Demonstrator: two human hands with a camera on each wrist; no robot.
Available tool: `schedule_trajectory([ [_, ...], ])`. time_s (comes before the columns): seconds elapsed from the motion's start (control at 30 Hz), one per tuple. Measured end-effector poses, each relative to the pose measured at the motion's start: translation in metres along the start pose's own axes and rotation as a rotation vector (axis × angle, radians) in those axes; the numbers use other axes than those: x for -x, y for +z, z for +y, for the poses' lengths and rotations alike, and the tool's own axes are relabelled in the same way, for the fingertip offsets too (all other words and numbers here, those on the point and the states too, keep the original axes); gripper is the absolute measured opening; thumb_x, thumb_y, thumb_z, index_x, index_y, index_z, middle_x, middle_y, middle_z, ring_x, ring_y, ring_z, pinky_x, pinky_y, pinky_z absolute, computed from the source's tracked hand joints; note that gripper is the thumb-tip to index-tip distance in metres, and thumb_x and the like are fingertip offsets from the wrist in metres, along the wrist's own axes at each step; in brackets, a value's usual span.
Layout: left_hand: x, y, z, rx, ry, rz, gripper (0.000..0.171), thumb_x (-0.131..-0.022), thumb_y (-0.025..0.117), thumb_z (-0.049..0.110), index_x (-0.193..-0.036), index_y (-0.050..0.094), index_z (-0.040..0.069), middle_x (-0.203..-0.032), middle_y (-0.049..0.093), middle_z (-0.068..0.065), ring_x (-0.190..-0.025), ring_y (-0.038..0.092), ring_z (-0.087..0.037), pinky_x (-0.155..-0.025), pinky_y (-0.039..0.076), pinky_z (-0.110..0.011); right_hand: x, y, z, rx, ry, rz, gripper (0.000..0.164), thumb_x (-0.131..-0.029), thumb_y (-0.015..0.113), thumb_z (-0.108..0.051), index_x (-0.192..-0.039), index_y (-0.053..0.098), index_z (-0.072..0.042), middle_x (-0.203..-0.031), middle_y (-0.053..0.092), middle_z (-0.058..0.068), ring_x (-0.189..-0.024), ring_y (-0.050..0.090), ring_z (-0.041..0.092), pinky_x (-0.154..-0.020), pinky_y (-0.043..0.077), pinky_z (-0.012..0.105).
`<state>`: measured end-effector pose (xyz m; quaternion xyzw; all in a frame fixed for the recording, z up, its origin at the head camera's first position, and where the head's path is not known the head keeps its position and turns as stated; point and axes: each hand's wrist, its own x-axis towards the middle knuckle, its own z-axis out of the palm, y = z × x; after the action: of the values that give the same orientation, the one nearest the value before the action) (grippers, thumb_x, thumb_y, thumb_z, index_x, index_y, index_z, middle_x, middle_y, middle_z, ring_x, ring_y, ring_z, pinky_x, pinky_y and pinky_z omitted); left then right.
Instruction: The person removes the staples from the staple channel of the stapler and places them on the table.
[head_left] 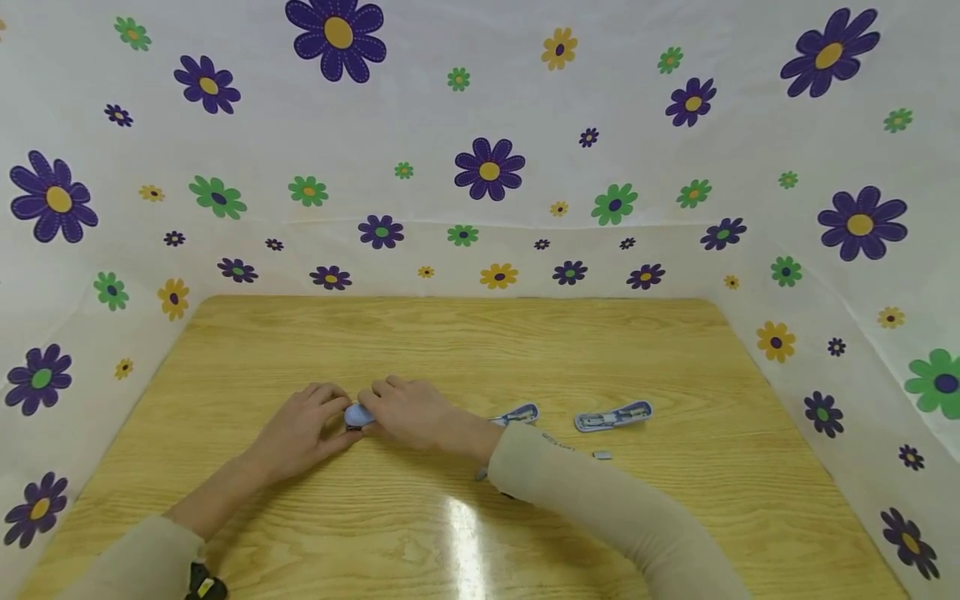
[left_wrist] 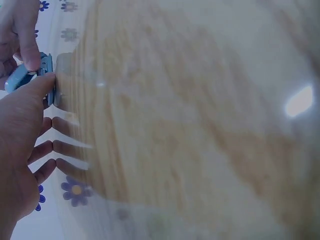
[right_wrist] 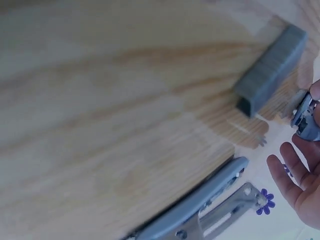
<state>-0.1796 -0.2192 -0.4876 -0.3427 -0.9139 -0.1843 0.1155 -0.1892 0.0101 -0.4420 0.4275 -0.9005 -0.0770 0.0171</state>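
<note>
A small blue stapler is held between both hands, left of the table's middle. My left hand pinches its left end; in the left wrist view its other fingers extend down to the tabletop. My right hand grips the stapler from the right, its thumb on the stapler in the left wrist view. An opened blue stapler lies partly hidden behind the right forearm. Beyond it lies another opened stapler, with a short strip of staples nearer me.
The wooden table is enclosed by a white flowered cloth. A grey staple strip and an opened stapler's arm lie close to the right wrist camera. Small dark parts show beneath the right sleeve.
</note>
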Motion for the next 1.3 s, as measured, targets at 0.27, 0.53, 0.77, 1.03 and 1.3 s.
schedule_trajectory([
  [0.27, 0.0, -0.001, 0.001, -0.001, -0.008, -0.014, 0.027, -0.09, 0.085, 0.034, -0.106, 0.074, 0.016, -0.112, 0.069, -0.003, -0.109, 0.067, -0.029, -0.086, 0.057, -0.05, 0.001, -0.004, 0.002, -0.067, 0.064, -0.044, 0.044, -0.107, 0.052, -0.055, -0.131, 0.061, -0.019, -0.127, 0.071, -0.004, -0.11, 0.068, 0.012, -0.088, 0.059, 0.024],
  [0.53, 0.0, 0.0, 0.0, -0.009, -0.011, -0.02, 0.023, -0.091, 0.084, 0.034, -0.105, 0.074, 0.02, -0.112, 0.069, 0.0, -0.109, 0.066, -0.028, -0.084, 0.056, -0.048, 0.01, -0.012, 0.008, -0.027, 0.106, -0.065, 0.048, -0.105, 0.056, -0.057, -0.134, 0.062, -0.019, -0.128, 0.071, -0.005, -0.11, 0.068, 0.011, -0.086, 0.059, 0.024],
  [0.77, 0.0, -0.001, 0.002, -0.01, -0.03, -0.031, 0.024, -0.091, 0.083, 0.037, -0.106, 0.074, 0.02, -0.112, 0.068, 0.001, -0.109, 0.067, -0.027, -0.084, 0.055, -0.047, 0.017, -0.012, 0.013, -0.022, 0.12, -0.061, 0.05, -0.104, 0.055, -0.061, -0.133, 0.062, -0.02, -0.12, 0.07, -0.006, -0.103, 0.066, 0.012, -0.082, 0.058, 0.027],
  [1.03, -0.001, -0.004, 0.005, -0.012, -0.035, -0.05, 0.021, -0.093, 0.081, 0.036, -0.107, 0.074, 0.022, -0.113, 0.068, 0.0, -0.11, 0.066, -0.027, -0.086, 0.055, -0.048, 0.028, -0.005, 0.021, 0.005, 0.137, -0.052, 0.051, -0.103, 0.052, -0.067, -0.127, 0.066, -0.025, -0.112, 0.068, -0.007, -0.098, 0.063, 0.012, -0.078, 0.057, 0.027],
  [1.3, -0.001, -0.005, 0.004, -0.027, -0.03, -0.061, 0.024, -0.094, 0.08, 0.036, -0.112, 0.075, 0.02, -0.115, 0.068, -0.001, -0.111, 0.066, -0.028, -0.086, 0.054, -0.048, 0.033, 0.001, 0.025, 0.031, 0.138, -0.077, 0.051, -0.104, 0.048, -0.068, -0.125, 0.069, -0.027, -0.11, 0.07, -0.007, -0.097, 0.065, 0.014, -0.078, 0.058, 0.03],
])
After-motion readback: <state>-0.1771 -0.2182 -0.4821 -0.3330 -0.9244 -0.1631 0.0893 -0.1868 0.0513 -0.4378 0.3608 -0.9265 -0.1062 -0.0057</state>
